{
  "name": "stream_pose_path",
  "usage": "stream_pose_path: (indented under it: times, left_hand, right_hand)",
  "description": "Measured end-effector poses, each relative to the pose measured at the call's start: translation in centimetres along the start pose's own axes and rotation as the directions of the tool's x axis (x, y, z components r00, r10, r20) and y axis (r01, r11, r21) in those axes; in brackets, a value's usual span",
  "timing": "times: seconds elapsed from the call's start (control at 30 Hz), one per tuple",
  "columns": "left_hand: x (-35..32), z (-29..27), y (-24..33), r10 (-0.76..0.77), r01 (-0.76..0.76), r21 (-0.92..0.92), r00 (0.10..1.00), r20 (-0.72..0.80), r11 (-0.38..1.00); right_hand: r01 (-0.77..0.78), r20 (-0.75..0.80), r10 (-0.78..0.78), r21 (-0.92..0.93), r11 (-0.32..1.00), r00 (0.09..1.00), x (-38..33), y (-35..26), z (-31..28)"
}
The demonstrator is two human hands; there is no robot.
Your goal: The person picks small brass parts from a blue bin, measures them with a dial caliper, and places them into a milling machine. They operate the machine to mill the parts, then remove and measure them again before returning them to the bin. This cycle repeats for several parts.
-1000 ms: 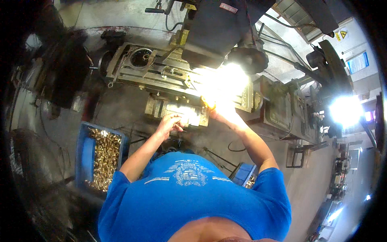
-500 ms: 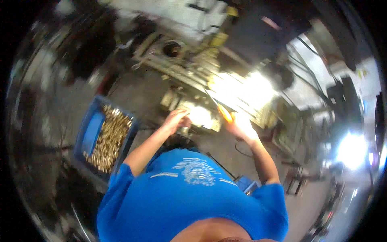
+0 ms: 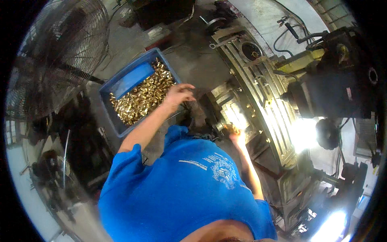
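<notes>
My left hand [image 3: 179,94] reaches out over the right edge of a blue plastic crate [image 3: 121,82] filled with several small brass parts [image 3: 141,99]. Its fingers are loosely curled, and I cannot see whether they hold a part. My right hand [image 3: 237,133] rests low against the front of a grey milling machine table [image 3: 262,101], next to a small knob, partly washed out by glare. My blue shirt [image 3: 189,189] fills the lower middle of the head view.
A large cage fan [image 3: 56,52] stands at the left. The dark machine head [image 3: 334,80] hangs over the table at the right, with a bright work lamp [image 3: 302,135] below it. Cables and machine parts lie on the grey floor [image 3: 193,60].
The view has swung to the left, bringing the crate up close. My left hand has gone from the machine to the crate of brass parts. My right hand has dropped lower on the machine's front.
</notes>
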State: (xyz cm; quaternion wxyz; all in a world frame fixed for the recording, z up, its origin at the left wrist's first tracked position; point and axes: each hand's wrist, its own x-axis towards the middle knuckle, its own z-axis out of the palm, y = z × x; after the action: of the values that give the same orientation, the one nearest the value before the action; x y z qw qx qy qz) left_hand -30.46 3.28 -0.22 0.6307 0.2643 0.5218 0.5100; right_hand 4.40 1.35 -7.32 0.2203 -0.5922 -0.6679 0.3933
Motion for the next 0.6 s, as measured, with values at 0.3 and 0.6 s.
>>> stream_pose_path:
  times: [0.3, 0.6]
  left_hand:
    - [0.8, -15.0, -3.0, 0.152, 0.190, 0.936, 0.958, -0.243, 0.297]
    - [3.2, -10.8, -2.5, -0.049, 0.408, 0.913, 0.911, -0.408, -0.012]
  right_hand:
    - [-0.199, 0.128, 0.218, -0.142, 0.970, 0.968, 3.1, 5.3, 6.4]
    - [-0.232, 0.026, 0.237, -0.134, 0.963, 0.971, -0.1, 3.7, 2.9]
